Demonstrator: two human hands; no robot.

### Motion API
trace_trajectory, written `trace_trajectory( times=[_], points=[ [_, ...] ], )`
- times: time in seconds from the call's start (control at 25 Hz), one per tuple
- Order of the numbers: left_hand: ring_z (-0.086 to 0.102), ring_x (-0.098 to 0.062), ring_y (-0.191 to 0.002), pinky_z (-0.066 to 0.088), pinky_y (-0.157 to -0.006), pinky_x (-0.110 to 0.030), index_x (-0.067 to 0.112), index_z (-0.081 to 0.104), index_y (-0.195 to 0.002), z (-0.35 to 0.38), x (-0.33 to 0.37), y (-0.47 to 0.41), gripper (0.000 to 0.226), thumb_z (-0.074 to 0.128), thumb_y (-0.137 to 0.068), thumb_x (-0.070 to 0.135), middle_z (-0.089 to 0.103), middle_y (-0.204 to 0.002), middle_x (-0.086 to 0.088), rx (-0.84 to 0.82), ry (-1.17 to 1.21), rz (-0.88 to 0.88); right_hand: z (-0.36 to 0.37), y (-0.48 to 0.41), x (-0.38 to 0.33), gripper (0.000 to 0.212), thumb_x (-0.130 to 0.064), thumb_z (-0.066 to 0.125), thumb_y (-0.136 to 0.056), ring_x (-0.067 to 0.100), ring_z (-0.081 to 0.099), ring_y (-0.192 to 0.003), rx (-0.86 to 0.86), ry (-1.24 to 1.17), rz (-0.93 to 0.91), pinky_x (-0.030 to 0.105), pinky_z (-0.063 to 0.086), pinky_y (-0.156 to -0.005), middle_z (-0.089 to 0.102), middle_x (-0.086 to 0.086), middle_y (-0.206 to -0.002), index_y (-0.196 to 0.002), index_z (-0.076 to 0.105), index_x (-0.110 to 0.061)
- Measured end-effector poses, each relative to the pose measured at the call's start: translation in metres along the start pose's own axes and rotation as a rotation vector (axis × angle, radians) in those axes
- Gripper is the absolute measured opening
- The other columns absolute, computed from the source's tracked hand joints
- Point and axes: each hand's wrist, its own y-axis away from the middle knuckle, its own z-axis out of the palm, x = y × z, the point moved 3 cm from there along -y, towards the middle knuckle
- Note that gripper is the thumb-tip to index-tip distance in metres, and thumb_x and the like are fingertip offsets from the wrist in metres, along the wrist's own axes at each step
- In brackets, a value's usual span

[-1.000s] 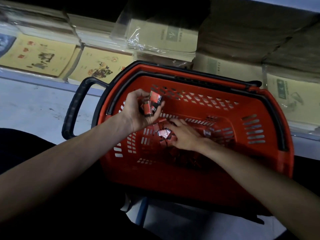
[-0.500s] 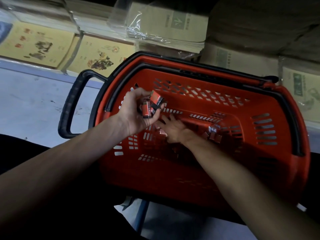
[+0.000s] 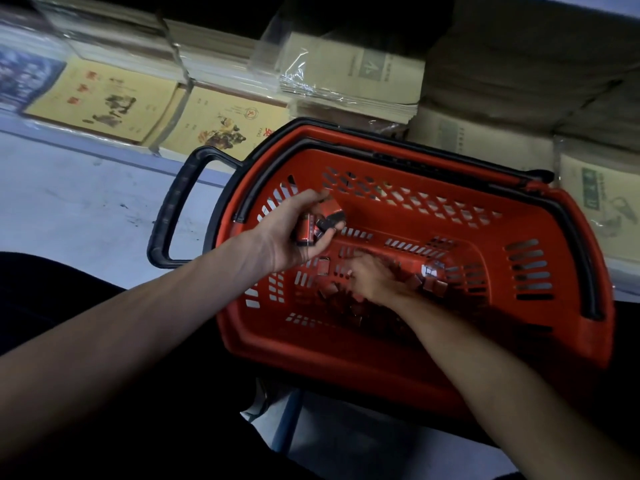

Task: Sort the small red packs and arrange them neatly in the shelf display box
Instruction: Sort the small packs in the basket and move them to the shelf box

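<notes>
- The person's left hand [image 3: 294, 237] is up over the near-left part of a red shopping basket [image 3: 450, 386], with the inner wrist turned my way. Its fingers and thumb are curled round a bunch of small red packs [image 3: 313, 226].
- The packs in that grip lie side by side, red with dark ends. The top one is tilted off to the right, past the fingertips.
- The right hand [image 3: 372, 280] is lower, reaching down to the basket floor with its back up. Its fingers are in among the loose packs [image 3: 431, 271] there.
- That hand is smeared with blur. I cannot tell whether it has hold of a pack or only rests on the heap.
- More loose packs lie scattered on the basket floor. A few catch the light just right of the right hand, one lies just below the left hand, and a darker heap sits round the right wrist.
- The basket has slotted walls. A black carry handle [image 3: 587, 278] lies folded along its rim, and a black loop handle [image 3: 171, 209] sticks out on the left.
- Behind the basket lie yellow-covered booklets [image 3: 104, 98], and beside them a plastic-wrapped stack of pale booklets [image 3: 349, 77].
- A pale, scuffed surface [image 3: 69, 209] runs to the left of the basket.
</notes>
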Motion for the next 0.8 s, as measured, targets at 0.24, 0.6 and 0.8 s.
trace_trajectory(
  times=[0.24, 0.6, 0.8],
  points=[
    [0.076, -0.015, -0.078, 0.061, -0.054, -0.025, 0.012, 0.068, -0.099, 0.009, 0.004, -0.006, 0.025, 0.081, -0.083, 0.026, 0.076, -0.097, -0.008, -0.006, -0.061, 0.032, -0.055, 0.03, 0.012, 0.015, -0.008, 0.079, -0.085, 0.019, 0.067, -0.112, 0.063, -0.437, 0.29, 0.025, 0.047, -0.099, 0.075, 0.002, -0.113, -0.099, 0.078, -0.013],
    [0.071, -0.017, -0.06, 0.06, -0.053, -0.026, 0.005, 0.072, -0.094, 0.045, -0.005, -0.008, 0.017, 0.057, -0.092, 0.012, 0.075, -0.078, -0.013, -0.131, -0.04, -0.001, -0.246, 0.126, -0.056, 0.008, -0.009, 0.073, -0.092, 0.002, 0.058, -0.063, 0.615, -0.845, 0.157, 0.011, 0.047, -0.056, 0.065, -0.005, -0.083, -0.1, 0.071, -0.009],
    [0.07, -0.017, -0.056, 0.059, -0.051, -0.028, 0.01, 0.068, -0.083, 0.074, -0.018, 0.006, 0.026, 0.057, -0.095, 0.03, 0.069, -0.068, -0.006, -0.196, 0.022, 0.025, -0.231, 0.131, -0.105, 0.013, -0.012, 0.069, -0.091, 0.006, 0.057, -0.093, 0.667, -0.425, -0.104, 0.021, 0.047, -0.077, 0.058, -0.002, -0.101, -0.102, 0.067, -0.019]
  ],
)
